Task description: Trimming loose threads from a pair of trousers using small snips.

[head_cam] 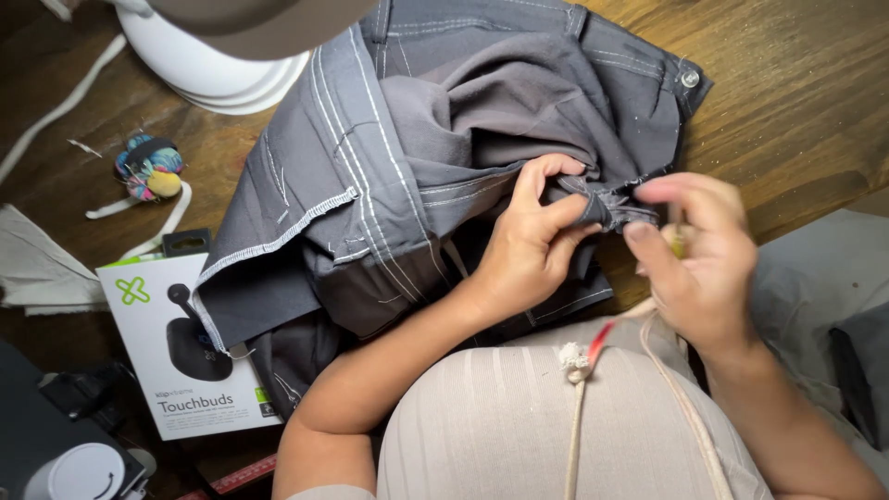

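Note:
A dark grey garment (407, 157) with white stitching lies bunched on a wooden table (796, 102). My left hand (532, 245) pinches a folded bit of its fabric near the waistband. My right hand (699, 255) is close beside that fold, fingers closed on a small thin yellowish tool, too blurred to identify. A metal button (690, 78) shows at the garment's top right corner. A beige cord (579, 407) with a knot and a red tab hangs at my chest.
A white box picturing earbuds (176, 356) lies at the left under the garment's edge. A small multicoloured yarn ball (148, 168) and white tape sit at far left. A white round object (213, 69) stands at the top left. Grey cloth (833, 287) lies at right.

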